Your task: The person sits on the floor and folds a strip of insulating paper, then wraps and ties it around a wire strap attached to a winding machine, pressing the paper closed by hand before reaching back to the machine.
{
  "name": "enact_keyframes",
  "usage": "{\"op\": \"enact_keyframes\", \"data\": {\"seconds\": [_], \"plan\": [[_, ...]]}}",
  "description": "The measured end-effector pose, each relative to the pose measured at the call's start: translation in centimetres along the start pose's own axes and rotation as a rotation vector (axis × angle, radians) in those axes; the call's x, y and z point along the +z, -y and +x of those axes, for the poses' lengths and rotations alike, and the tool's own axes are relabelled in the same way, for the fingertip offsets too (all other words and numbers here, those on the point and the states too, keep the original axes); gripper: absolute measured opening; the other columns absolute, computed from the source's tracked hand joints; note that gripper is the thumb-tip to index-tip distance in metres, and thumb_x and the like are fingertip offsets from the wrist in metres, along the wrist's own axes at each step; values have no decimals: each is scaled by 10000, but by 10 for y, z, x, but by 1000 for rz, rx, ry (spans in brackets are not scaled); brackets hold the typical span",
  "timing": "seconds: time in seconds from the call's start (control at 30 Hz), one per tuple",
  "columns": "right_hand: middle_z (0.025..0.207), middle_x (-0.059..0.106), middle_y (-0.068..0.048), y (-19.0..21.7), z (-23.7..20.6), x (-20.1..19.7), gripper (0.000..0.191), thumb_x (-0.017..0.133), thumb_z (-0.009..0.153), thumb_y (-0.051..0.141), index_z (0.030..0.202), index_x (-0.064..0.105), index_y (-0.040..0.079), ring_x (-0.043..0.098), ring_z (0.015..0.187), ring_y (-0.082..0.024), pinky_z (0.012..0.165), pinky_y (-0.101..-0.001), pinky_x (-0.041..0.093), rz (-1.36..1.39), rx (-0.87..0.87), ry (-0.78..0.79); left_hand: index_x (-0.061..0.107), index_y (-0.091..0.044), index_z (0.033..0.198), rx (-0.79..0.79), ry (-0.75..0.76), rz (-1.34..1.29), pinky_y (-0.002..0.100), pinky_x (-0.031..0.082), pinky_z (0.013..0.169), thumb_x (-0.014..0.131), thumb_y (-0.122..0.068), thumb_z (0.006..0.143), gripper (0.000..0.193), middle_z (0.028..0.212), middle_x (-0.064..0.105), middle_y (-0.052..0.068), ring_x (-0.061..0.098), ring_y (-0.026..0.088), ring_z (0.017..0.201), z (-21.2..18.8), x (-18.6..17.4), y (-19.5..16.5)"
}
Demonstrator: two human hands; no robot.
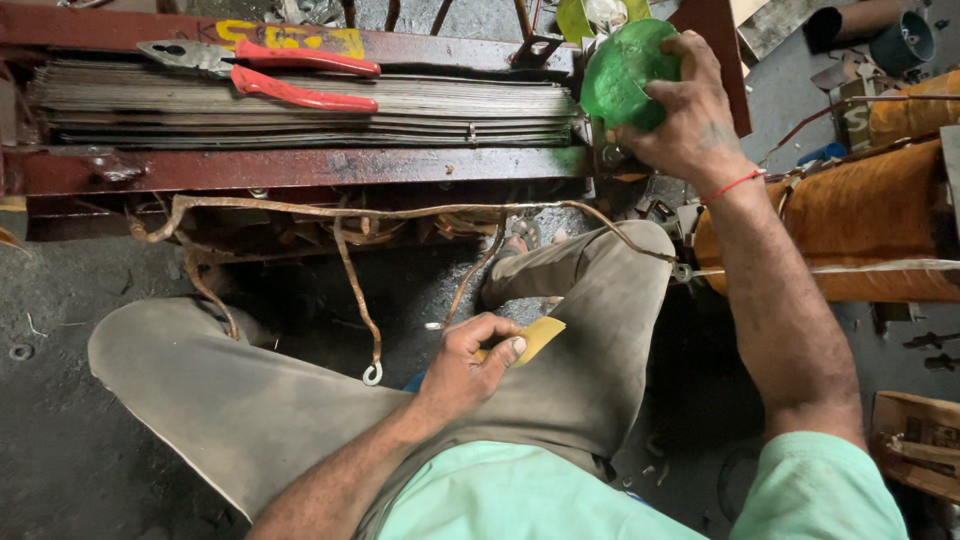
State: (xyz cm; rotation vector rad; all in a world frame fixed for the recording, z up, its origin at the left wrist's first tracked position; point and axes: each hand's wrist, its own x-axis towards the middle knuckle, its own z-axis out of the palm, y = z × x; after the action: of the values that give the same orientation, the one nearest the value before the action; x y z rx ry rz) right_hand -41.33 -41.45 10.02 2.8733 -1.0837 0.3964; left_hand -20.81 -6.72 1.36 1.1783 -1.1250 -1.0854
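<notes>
Below, we see the left hand (478, 352) closed around a small yellow strip (536, 337), pinched between thumb and fingers above the lap; its long axis runs diagonally, the free end pointing up and to the right. Our right hand (688, 110) is raised at the upper right, fingers wrapped over a round green container (620, 72) tilted with its rounded face toward the camera, just beside the end of a rusty red metal frame (300, 168). Red-handled pliers (262, 72) lie across stacked grey laminations (300, 115), handles pointing right. An orange-wrapped coil (860, 215) sits at right.
</notes>
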Motion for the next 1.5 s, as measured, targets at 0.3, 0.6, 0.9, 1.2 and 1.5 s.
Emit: {"op": "enact_keyframes", "data": {"seconds": [0.3, 0.6, 0.9, 1.2, 1.5], "plan": [[1549, 488, -216, 5, 0, -2, 547, 997, 748, 409, 1019, 787, -19, 340, 1532, -406, 1258, -494, 358, -23, 10, 2, 729, -29, 1015, -13, -3, -4, 295, 563, 701, 734, -129, 924, 135, 910, 750, 69, 704, 134, 809, 0, 0, -2], [1517, 518, -207, 8, 1, -4, 531, 1005, 761, 409, 972, 783, -24, 388, 1514, -396, 1239, -498, 397, -45, -16, -16, 730, -32, 1020, -29, 28, -6, 293, 569, 710, 721, -134, 935, 133, 921, 744, 63, 699, 131, 828, 0, 0, -2], [1472, 538, -209, 12, 3, -8, 545, 1026, 705, 398, 917, 743, -18, 461, 1449, -389, 1183, -485, 458, -34, -49, -45, 721, -22, 1031, -15, 13, -12, 290, 562, 733, 725, -131, 939, 144, 924, 745, 68, 693, 128, 844, -1, 2, 5], [1433, 545, -195, 10, 3, -9, 565, 1035, 675, 371, 978, 754, -14, 459, 1454, -392, 1184, -462, 454, -49, -122, -121, 727, -27, 1054, -91, -18, -19, 295, 572, 750, 718, -142, 938, 164, 942, 753, 65, 700, 138, 862, 0, 2, 2], [1444, 531, -208, 2, 3, -4, 551, 1032, 683, 391, 957, 772, -11, 507, 1405, -362, 1157, -430, 479, -54, -109, -98, 725, -39, 1071, -31, -97, -41, 268, 563, 763, 726, -105, 923, 162, 972, 752, 48, 705, 130, 895, -1, 0, 1]]}}
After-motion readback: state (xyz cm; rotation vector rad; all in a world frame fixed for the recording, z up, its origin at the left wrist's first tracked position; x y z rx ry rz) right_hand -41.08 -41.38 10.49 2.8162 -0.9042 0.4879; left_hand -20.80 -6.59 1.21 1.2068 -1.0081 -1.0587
